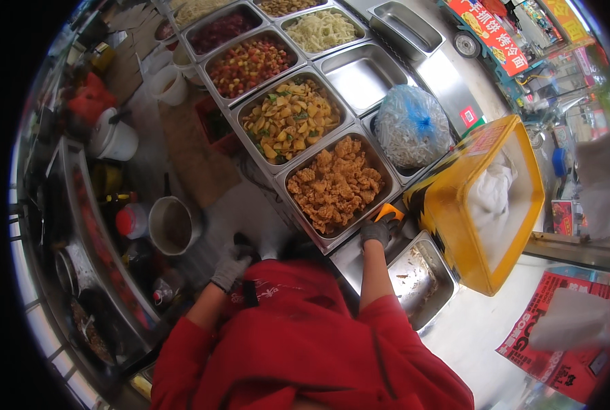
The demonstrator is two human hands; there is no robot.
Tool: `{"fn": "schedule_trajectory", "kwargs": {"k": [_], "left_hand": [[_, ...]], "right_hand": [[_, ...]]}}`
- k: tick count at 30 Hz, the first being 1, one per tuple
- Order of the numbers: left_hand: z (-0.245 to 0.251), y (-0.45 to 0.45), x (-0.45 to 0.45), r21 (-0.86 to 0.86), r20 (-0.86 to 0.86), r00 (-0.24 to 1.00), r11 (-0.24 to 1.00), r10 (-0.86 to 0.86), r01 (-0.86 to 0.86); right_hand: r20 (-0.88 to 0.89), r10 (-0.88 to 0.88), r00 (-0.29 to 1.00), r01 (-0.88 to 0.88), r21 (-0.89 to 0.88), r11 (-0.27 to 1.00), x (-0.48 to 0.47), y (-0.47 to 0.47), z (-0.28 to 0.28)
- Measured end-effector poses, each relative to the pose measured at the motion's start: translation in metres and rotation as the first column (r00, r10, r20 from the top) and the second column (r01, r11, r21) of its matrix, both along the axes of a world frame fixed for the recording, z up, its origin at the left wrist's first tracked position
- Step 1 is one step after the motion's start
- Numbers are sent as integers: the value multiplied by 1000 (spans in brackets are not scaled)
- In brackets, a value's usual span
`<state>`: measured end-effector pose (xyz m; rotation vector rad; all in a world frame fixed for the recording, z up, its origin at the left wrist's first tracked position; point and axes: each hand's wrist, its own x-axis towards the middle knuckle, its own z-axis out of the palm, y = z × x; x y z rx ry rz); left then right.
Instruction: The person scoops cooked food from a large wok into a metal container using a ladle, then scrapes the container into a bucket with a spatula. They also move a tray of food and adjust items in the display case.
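Observation:
My right hand point(377, 231), in a dark grey glove, is at the near corner of a steel pan point(327, 243) of fried, battered pieces point(335, 184). An orange object point(390, 211), perhaps a cloth or sponge, sticks out between its thumb and fingers. Just right of that hand lies a soiled steel pan point(420, 282) with brown residue. My left hand point(230, 269), in a lighter grey glove, hangs low beside my red apron point(294, 292). Its fingers are blurred against something dark, and whether they hold anything is unclear.
Food pans run away from me, including sliced potatoes point(292, 118) and diced red-and-yellow food point(251, 66). A tied plastic bag point(412, 123) sits over one pan. The yellow box point(528, 205) stands at right. Leftward are a saucepan point(174, 225) and a white bucket point(115, 136).

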<state>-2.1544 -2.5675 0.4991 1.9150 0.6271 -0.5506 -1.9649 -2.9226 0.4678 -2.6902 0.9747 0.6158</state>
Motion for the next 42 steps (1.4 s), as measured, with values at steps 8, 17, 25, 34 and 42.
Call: {"fn": "schedule_trajectory", "kwargs": {"k": [8,17,25,34,42], "left_hand": [[18,36,-48,-178,39,956,943,292,-281],[3,72,-37,-272,12,929,895,370,-353],[-5,170,48,-233,78,968,948,239,-216],[-31,210,226,185,247,961,980,-123,78],[-88,152,379,706,101,749,578,-655,410]], "right_hand": [[-103,44,994,-34,96,995,1,-8,11],[441,267,857,-387,209,898,5,76,13],[291,167,942,-313,581,752,24,250,-20],[-132,-618,775,273,952,140,31,287,-62],[-68,-580,811,290,909,299,56,314,11]]}}
